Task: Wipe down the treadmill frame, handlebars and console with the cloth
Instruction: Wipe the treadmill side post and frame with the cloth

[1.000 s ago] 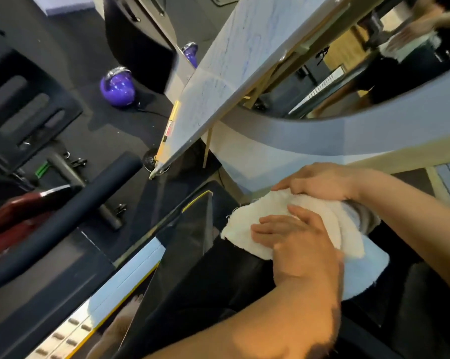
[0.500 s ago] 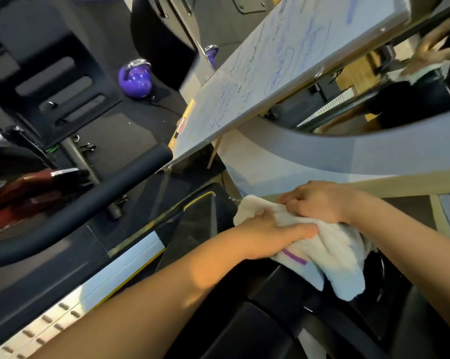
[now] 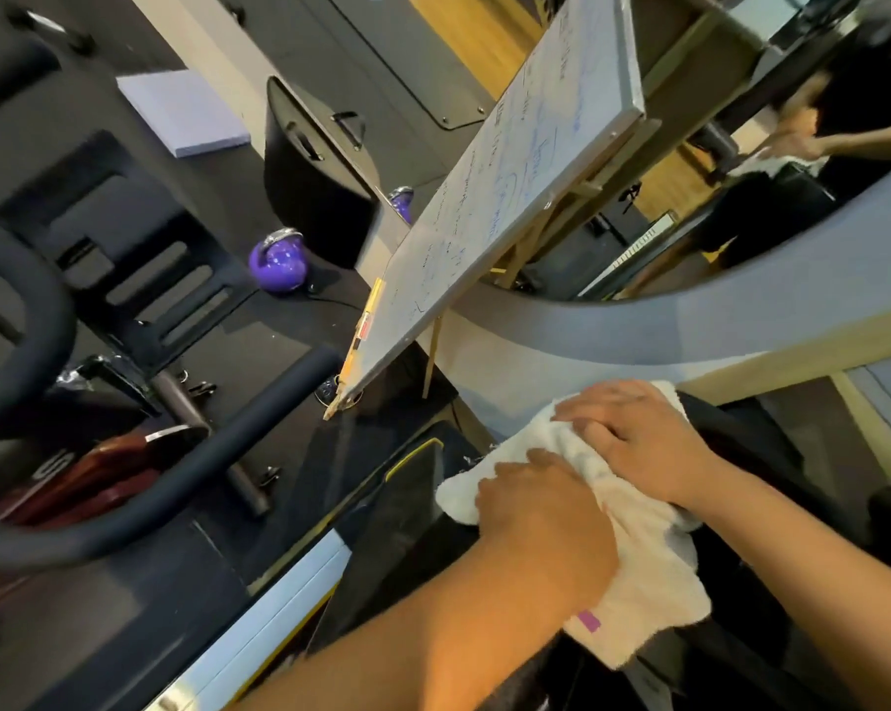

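A white terry cloth with a small purple tag lies draped over the top of the black treadmill console. My left hand presses on the cloth's near left part, fingers curled over it. My right hand lies flat on the cloth's far part, fingers spread and pointing left. Both hands hold the cloth against the console. A loose corner of the cloth hangs down at the lower right. The black padded handlebar curves across the left of the view.
A whiteboard on a wooden easel leans just beyond the console. A purple kettlebell sits on the dark floor at the back left. A curved mirror at the upper right reflects the person. The treadmill's silver side rail runs at the lower left.
The view has tilted up and pulled back. My left hand slid toward me over the cloth while my right hand flattened out on its far part; the cloth has spread wider.
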The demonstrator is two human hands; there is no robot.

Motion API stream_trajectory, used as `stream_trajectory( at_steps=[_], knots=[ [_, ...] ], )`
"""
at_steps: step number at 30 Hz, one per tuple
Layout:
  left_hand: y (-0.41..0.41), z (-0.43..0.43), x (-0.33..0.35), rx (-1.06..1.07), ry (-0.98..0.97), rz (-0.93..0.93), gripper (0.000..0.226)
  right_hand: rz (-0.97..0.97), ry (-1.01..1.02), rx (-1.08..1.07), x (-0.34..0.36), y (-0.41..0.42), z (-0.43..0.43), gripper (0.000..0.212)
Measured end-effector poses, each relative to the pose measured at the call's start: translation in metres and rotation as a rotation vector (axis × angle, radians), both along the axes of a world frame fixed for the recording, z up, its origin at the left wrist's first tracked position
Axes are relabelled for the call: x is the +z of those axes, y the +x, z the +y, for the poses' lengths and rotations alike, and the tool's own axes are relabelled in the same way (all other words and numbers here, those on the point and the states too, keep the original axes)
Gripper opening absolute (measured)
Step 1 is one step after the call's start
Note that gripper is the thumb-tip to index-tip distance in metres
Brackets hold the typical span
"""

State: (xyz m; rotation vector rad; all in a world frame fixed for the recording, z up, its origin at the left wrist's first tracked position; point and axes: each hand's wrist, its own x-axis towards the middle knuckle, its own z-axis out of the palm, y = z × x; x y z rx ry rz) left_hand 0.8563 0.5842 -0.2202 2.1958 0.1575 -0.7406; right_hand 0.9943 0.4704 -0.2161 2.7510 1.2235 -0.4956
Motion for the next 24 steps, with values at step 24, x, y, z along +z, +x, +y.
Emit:
stream_trajectory(
  at_steps=[24],
  knots=[
    [0.014,0.016,-0.018,-0.099,-0.304,-0.209,0.065,-0.074,0.066,0.141,0.001,-0.024,-0.021,0.047]
  ],
)
